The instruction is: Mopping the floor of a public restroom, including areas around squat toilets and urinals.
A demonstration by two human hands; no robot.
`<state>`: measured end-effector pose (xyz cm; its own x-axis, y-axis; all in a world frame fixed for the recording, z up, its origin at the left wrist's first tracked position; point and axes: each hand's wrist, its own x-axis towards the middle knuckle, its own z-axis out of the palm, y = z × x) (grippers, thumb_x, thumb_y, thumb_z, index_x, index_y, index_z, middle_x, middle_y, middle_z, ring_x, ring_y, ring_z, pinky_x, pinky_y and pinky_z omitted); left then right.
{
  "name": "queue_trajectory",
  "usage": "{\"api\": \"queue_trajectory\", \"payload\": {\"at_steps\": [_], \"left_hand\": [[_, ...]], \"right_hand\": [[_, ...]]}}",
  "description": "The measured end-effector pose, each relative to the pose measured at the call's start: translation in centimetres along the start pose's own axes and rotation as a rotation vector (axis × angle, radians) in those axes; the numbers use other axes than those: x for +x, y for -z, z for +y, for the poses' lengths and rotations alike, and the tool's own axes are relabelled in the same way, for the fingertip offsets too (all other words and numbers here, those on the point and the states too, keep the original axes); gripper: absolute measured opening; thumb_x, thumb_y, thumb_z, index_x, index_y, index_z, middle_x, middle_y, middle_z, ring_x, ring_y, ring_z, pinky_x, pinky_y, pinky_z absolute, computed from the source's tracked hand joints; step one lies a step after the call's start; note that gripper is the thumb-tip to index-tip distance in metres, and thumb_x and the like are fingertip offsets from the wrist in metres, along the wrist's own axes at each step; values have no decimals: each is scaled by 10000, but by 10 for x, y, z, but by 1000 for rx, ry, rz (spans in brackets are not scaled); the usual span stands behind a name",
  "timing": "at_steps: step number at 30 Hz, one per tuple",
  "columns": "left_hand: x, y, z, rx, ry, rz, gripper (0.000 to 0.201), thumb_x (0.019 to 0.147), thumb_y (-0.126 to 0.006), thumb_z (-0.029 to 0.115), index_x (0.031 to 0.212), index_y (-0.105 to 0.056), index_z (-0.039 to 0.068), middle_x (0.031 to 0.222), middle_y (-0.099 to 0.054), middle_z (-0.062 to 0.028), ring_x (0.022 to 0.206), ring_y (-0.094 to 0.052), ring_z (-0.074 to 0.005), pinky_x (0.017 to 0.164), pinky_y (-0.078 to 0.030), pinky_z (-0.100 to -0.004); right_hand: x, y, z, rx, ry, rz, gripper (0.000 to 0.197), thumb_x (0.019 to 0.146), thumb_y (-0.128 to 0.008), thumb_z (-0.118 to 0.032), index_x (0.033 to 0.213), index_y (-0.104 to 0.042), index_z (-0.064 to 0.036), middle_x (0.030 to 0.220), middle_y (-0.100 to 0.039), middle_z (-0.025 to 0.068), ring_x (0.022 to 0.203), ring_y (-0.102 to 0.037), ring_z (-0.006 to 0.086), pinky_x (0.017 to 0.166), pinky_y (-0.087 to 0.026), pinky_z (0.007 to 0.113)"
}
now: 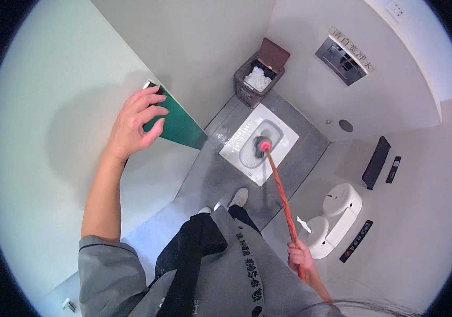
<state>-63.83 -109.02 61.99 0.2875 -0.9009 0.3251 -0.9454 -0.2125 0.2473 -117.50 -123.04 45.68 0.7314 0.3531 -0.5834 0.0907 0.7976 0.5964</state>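
Two hands flank grey flooring (pixel 197 182): left hand (pixel 140 119) loosely spread, right hand (pixel 300 255) gripping an orange pole (pixel 284 203).

Two hands (pixel 139 119) (pixel 300 254), one pole (pixel 283 198), one toilet (pixel 288 138), one bin (pixel 246 94)

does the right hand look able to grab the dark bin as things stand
Probably not: the right hand is closed around the orange handle, and the dark bin stands beyond the squat toilet.

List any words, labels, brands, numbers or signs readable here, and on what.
Wording not copied; placement only.
Beige rectangular wall strip: large dark characters, legible.
Grey cloth garment: dark characters, partly blurred.
Long black wall strip: markings too small to read.
Short black wall strip: likewise too small.
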Motion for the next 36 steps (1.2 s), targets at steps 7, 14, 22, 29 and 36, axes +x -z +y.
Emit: {"api": "queue_trajectory", "payload": {"at_steps": [7,14,22,29,36], "left_hand": [[-1,4,-3,-26,-61,8,149,637,-566,54,784,-584,45,1004,-560,-82,1078,-453,-286,897,-360,-402],[-7,-6,-4,-55,-109,35,143,668,-578,88,804,-592,49,987,-570,-72,1068,-461,-270,903,-353,-390],[-13,-14,-22,-35,-191,117,151,692,-575,139,819,-600,62,985,-574,-75,1062,-463,-259,896,-360,-368],[-9,-15,-23,-49,-239,159,161,701,-577,155,833,-606,67,993,-572,-75,1050,-467,-266,895,-363,-371],[-32,9,-10,-48,-211,36,319,709,-573,158,1022,-551,97,1178,-447,-115,1090,-419,-287,914,-345,-356]], "right_hand": [[79,-33,48,-20,-2,-228,369,879,-382,-420,727,-438,-88,475,-325,-51,347,-309,37,314,-249,187],[219,28,53,-41,75,168,358,839,-475,-417,701,-439,-89,479,-353,-46,324,-305,42,275,-249,168],[193,66,194,-494,370,240,337,855,-454,-410,813,-440,-75,527,-377,-57,391,-327,20,332,-276,159],[144,178,221,-405,317,459,336,845,-471,-407,742,-439,-89,514,-374,-43,374,-339,60,328,-301,189],[99,214,157,-891,484,776,382,839,-466,-421,703,-428,-66,478,-396,17,373,-407,145,338,-361,285]]}}
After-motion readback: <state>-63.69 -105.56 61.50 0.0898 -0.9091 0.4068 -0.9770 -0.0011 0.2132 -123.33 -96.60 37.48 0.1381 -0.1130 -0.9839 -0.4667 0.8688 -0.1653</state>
